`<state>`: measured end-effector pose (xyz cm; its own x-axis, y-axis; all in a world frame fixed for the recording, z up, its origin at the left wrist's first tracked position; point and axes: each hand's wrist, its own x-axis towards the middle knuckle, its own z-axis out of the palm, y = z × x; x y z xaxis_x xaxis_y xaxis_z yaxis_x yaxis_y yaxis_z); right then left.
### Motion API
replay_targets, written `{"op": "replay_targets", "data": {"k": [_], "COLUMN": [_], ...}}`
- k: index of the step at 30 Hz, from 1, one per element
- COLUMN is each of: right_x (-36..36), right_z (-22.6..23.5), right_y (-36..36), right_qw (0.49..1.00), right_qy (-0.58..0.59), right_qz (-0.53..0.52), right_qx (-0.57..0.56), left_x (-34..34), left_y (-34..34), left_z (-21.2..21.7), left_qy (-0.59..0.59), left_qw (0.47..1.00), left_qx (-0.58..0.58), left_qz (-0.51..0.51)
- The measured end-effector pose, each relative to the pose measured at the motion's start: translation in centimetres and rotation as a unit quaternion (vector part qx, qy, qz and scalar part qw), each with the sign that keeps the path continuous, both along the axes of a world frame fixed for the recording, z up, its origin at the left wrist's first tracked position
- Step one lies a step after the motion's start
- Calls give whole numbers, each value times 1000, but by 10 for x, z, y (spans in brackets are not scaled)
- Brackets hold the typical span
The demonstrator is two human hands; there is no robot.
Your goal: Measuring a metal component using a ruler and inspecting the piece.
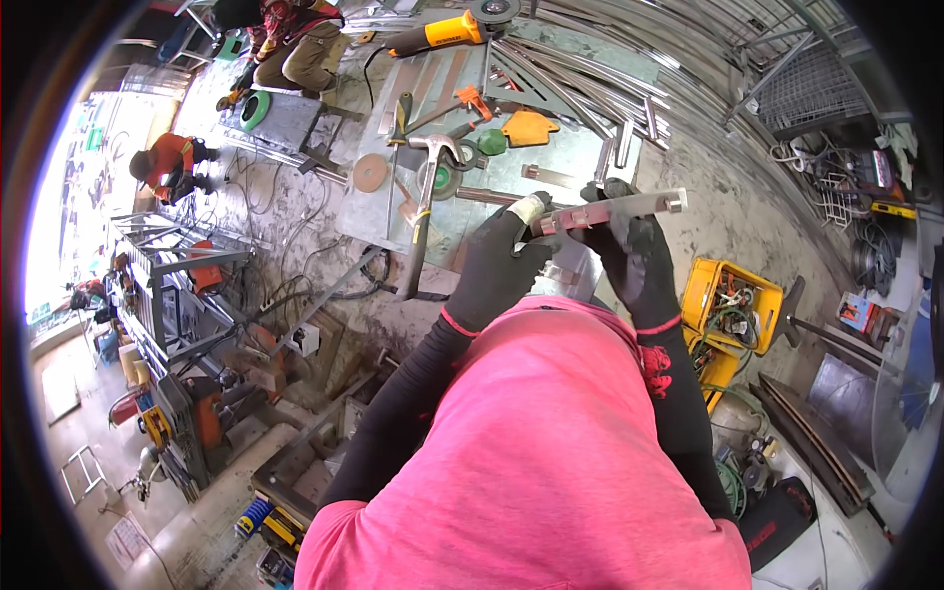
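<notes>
While black-gloved fingers [532, 256] grip it — strip [625, 208] | glossy, narrow, straight-edged

Glossy metal, matt cloth

Held long grey bar [639, 207] looked like smooth, glossy metal. Silver claw hammer [423, 211] was bright metal. Black gloves [500, 264] and pink shirt [541, 433] were matt cloth. Yellow open crate [699, 292] looked plastic.
</notes>
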<state>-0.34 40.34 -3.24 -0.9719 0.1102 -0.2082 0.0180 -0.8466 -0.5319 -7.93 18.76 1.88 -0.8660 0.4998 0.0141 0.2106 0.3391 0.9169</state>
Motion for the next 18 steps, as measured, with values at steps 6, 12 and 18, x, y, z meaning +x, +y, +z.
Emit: {"op": "replay_targets", "data": {"k": [6,12,18], "right_x": [46,43,2], "right_z": [-14,-19,46], "right_y": [55,98,96], "right_qw": [990,958,884], "right_qy": [-46,-28,10], "right_qz": [133,281,410], "right_qx": [29,-50,225], "left_x": [-14,-23,-31], "left_y": [-27,-34,-42], "left_z": [-6,3,5], "left_qy": [-67,-19,-35], "left_qw": [995,988,979], "left_qx": [2,-46,-35], "left_qz": [-73,-147,-196]}}
